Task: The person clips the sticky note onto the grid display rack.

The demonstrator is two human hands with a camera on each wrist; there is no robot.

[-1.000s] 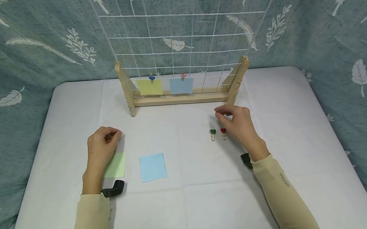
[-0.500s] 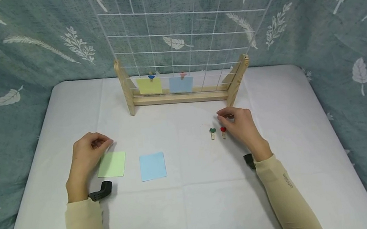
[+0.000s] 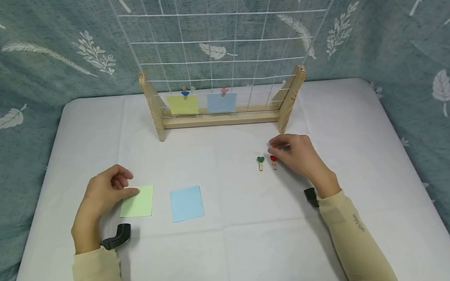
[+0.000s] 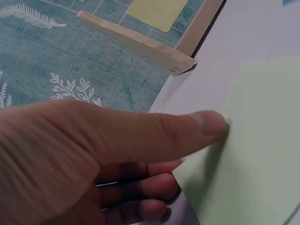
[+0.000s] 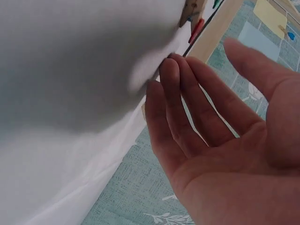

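Note:
My left hand (image 3: 106, 190) is at the light green paper square (image 3: 141, 202) on the left of the table. Its thumb overlaps the paper's upper left edge, and the other fingers sit apart from the thumb, loosely bent. In the left wrist view the thumb (image 4: 164, 133) crosses the paper's edge. My right hand (image 3: 296, 153) holds nothing, its fingers relaxed and the thumb apart from them in the right wrist view. Beside its fingertips lie a clothespin with a red heart (image 3: 274, 161) and another with a green heart (image 3: 260, 163). A light blue paper square (image 3: 187, 203) lies mid-table.
A white wire grid (image 3: 234, 41) on a wooden stand (image 3: 222, 118) rises at the table's back. A yellow paper (image 3: 182, 105) and a blue paper (image 3: 222, 103) hang on it from heart clothespins. Leaf-patterned cloth (image 3: 15, 185) surrounds the white table (image 3: 264, 257).
My left hand has moved left and toward me, its thumb parting from the fingers and coming over the green paper. My right hand has shifted slightly right and nearer.

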